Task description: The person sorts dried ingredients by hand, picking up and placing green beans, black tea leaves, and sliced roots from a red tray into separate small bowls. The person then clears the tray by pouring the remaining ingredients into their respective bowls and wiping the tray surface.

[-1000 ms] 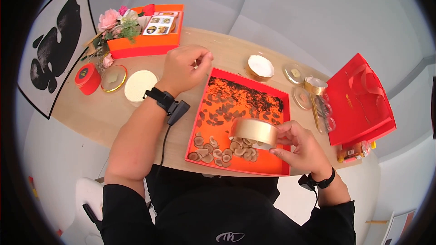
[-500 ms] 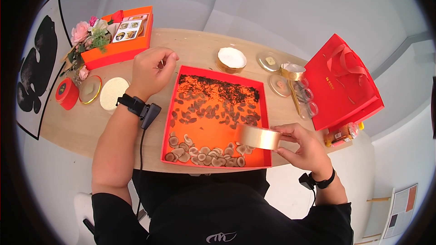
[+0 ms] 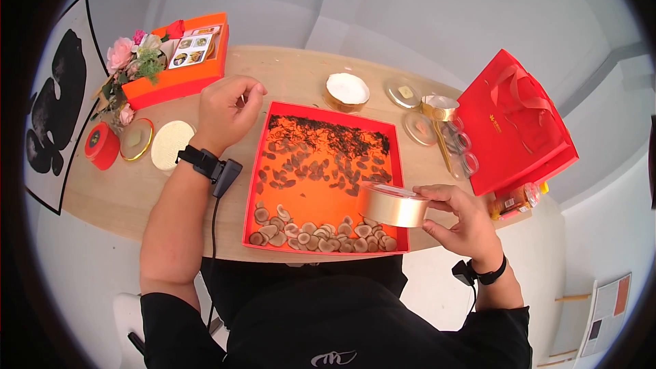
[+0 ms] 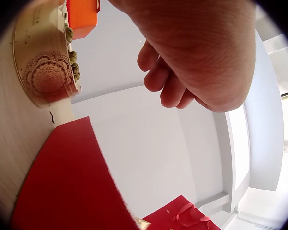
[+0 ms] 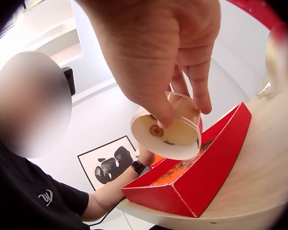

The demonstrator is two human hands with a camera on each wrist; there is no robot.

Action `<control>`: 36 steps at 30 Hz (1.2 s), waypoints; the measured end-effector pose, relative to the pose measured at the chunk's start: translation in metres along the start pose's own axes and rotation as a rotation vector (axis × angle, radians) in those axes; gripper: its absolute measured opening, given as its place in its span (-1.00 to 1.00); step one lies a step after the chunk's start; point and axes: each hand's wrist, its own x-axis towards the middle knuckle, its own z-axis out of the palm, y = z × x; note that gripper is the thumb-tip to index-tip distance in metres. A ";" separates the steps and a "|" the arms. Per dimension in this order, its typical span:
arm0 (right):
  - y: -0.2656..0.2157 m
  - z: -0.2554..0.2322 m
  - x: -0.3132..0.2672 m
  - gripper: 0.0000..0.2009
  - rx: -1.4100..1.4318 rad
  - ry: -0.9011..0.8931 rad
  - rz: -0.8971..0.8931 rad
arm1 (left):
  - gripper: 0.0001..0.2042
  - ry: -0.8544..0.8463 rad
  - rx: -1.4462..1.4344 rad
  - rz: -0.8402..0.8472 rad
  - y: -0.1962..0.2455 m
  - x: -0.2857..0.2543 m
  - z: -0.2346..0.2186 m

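Observation:
A gold-sided round tub (image 3: 392, 205) hangs tilted over the lower right of a red tray (image 3: 250, 198); my right hand (image 3: 466, 222) grips it by the rim. In the right wrist view my right hand (image 5: 158, 62) has its thumb at the mouth of the tub (image 5: 151, 143), where a brown slice lies inside. Round slices (image 3: 311, 239) line the tray's near edge, with dark pieces and black shreds farther back. My left hand (image 3: 227, 113) is raised left of the tray, fingers loosely curled around nothing; the left wrist view shows the hand (image 4: 192, 52) too.
At the left stand a red tin (image 3: 102, 146), a cream-topped tub (image 3: 173, 145), flowers and an orange box (image 3: 174, 85). A white-topped gold tub (image 3: 347, 90) sits behind the tray. Clear lids (image 3: 419, 128), a gold tub (image 3: 441, 108) and a red bag (image 3: 512, 130) are at the right.
The tub in my right hand has shifted right along the tray's near side, and more slices lie along that edge. The head view has swung, so the table appears farther left.

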 end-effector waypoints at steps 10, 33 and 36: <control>0.010 0.008 0.026 -0.46 0.164 -0.031 0.014 | -0.91 0.051 -0.047 0.035 0.005 0.003 -0.003; 0.009 0.034 0.107 -0.52 0.371 -0.226 0.052 | -0.90 0.111 -0.075 0.029 0.002 0.001 -0.001; 0.017 0.038 0.129 -0.50 0.503 -0.110 0.117 | -0.86 0.153 -0.127 -0.050 -0.001 0.001 0.001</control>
